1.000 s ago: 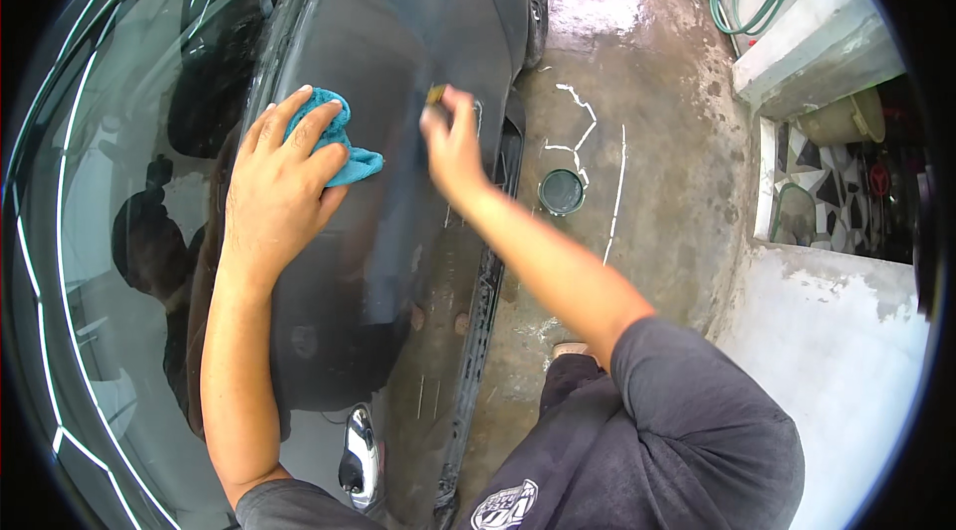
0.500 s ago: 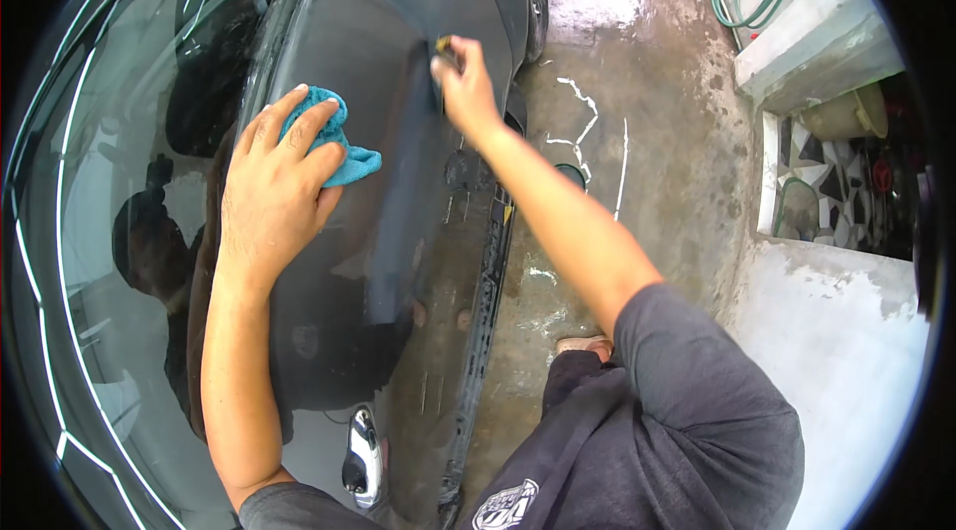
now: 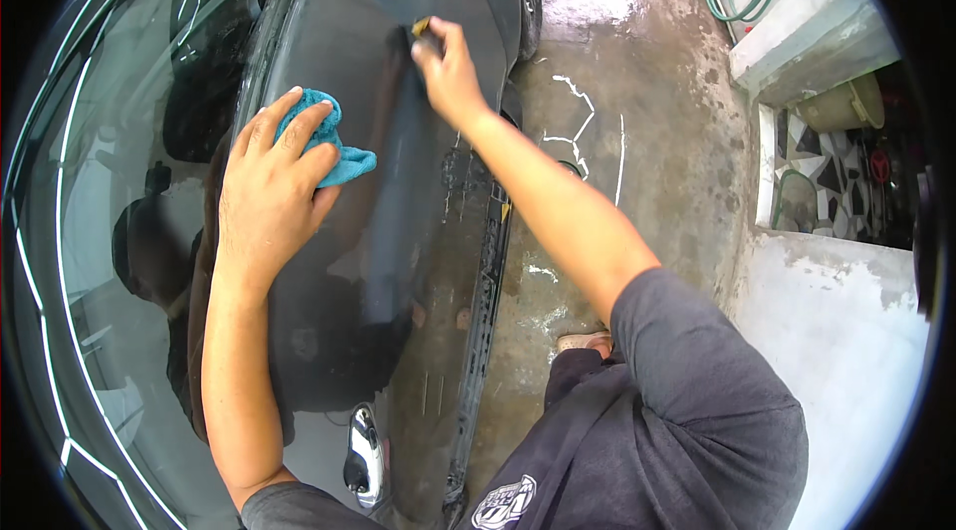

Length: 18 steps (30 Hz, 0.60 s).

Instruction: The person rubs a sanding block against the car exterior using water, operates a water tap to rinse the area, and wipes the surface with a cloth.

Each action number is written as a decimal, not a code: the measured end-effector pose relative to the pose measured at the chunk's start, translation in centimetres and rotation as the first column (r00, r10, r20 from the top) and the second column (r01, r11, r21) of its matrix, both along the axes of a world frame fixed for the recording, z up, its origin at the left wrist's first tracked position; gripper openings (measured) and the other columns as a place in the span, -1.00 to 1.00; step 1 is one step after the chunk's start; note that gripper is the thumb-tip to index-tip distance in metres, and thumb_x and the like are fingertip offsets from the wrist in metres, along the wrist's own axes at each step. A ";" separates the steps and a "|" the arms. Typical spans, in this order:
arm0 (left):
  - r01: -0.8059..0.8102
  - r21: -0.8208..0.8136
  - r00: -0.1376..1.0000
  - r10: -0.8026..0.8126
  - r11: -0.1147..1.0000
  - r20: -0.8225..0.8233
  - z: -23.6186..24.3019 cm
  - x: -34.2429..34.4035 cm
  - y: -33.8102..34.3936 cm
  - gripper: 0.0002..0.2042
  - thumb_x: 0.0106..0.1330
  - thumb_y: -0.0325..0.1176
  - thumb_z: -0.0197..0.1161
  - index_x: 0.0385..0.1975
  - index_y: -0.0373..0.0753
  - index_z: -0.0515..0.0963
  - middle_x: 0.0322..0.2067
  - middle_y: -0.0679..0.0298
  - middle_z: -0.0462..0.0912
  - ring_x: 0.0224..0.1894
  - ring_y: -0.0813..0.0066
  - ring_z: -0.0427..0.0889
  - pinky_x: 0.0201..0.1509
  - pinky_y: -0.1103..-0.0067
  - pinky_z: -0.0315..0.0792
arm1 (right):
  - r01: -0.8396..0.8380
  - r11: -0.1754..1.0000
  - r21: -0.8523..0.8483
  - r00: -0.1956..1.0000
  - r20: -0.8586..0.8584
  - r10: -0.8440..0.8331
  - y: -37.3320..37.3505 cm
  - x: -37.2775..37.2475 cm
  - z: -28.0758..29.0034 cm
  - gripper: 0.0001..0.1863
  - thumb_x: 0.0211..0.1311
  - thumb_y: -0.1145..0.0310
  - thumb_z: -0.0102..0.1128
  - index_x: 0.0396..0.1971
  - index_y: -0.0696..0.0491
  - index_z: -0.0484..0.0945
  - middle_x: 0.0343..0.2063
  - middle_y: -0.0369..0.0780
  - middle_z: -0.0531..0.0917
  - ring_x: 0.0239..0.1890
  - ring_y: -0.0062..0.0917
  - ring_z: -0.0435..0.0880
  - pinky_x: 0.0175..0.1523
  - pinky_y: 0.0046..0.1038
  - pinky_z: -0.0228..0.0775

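Mostly behind right forearm (image 3: pixel 546 199), dark tub (image 3: pixel 572 167).

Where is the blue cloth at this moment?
In the head view, the blue cloth is left of centre, in the left hand, over the car's dark side panel.

One printed marking noted: a white, badge-shaped emblem (image 3: pixel 505 504) on the front of the dark shirt (image 3: pixel 712 381), tilted, near the lower edge of view. It bears letter-like shapes, small and slanted; no wording legible with certainty.
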<state>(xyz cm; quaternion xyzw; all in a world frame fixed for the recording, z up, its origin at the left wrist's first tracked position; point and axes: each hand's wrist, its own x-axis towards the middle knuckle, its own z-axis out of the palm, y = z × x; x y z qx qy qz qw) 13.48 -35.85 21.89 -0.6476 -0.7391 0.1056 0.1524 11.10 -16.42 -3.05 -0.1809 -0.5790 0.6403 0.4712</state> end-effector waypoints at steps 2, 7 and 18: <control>-0.009 -0.007 1.000 0.009 1.000 0.005 0.1 0.0 0.0 -0.74 -0.05 -0.39 0.54 -0.37 -0.16 0.60 0.19 0.25 0.61 0.38 0.08 0.45 0.35 0.18 0.42 | -0.006 0.991 -0.131 0.999 -0.042 0.000 0.2 -0.9 0.6 -0.57 0.41 0.38 0.23 0.21 0.15 0.41 0.17 0.04 0.55 0.21 -0.03 0.53 0.34 -0.17 0.33; -0.044 -0.010 0.999 0.044 0.999 0.020 -0.7 -0.4 -1.9 -0.75 -0.04 -0.37 0.55 -0.40 -0.17 0.60 0.17 0.25 0.62 0.38 0.08 0.46 0.35 0.19 0.41 | -0.153 0.980 0.125 0.988 0.023 0.151 -17.5 10.8 0.2 -0.39 0.30 0.56 0.25 0.34 0.12 0.34 0.30 -0.05 0.45 0.43 -0.08 0.32 0.48 -0.16 0.15; -0.022 -0.023 1.000 0.022 0.999 0.004 -0.1 -0.1 -0.7 -0.73 -0.06 -0.38 0.55 -0.45 -0.20 0.53 0.07 0.26 0.63 0.32 0.09 0.51 0.31 0.17 0.43 | 0.078 0.994 0.082 0.997 -0.034 -0.075 -2.8 -0.5 0.8 -0.55 0.41 0.37 0.18 0.23 0.16 0.38 0.24 0.02 0.49 0.27 0.01 0.41 0.37 -0.10 0.25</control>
